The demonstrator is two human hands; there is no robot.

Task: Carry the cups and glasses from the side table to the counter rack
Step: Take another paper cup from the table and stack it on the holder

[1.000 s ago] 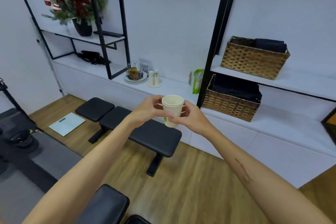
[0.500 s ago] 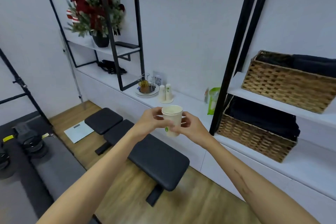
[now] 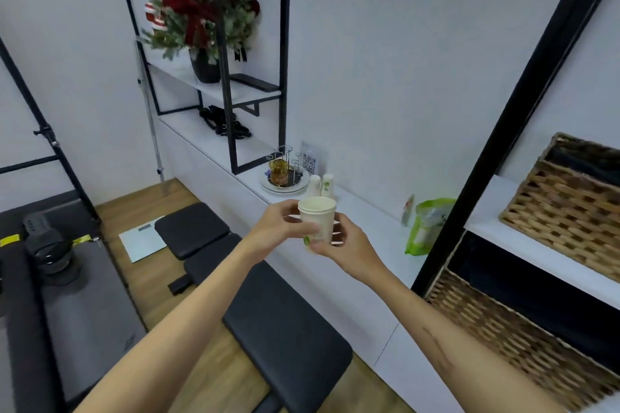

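A cream paper cup (image 3: 318, 219) with a green leaf print is held upright in front of me, looking like a nested stack at the rim. My left hand (image 3: 280, 226) grips its left side and my right hand (image 3: 342, 245) wraps its lower right side. Beyond it on the white counter (image 3: 365, 221) stands a wire cup rack (image 3: 285, 164) on a round plate, with an amber glass (image 3: 279, 171) on it. Two upturned paper cups (image 3: 322, 185) stand just right of the rack.
A black padded bench (image 3: 268, 305) runs along the counter below my arms. A green bag (image 3: 426, 228) sits by a black shelf post (image 3: 503, 131). Wicker baskets (image 3: 563, 194) fill the right shelves. A red-flowered plant (image 3: 201, 10) stands on the upper left shelf, a scale (image 3: 142, 241) on the floor.
The view has moved closer to the counter and rack, and turned slightly left. Both hands keep holding the cup in the same grip.
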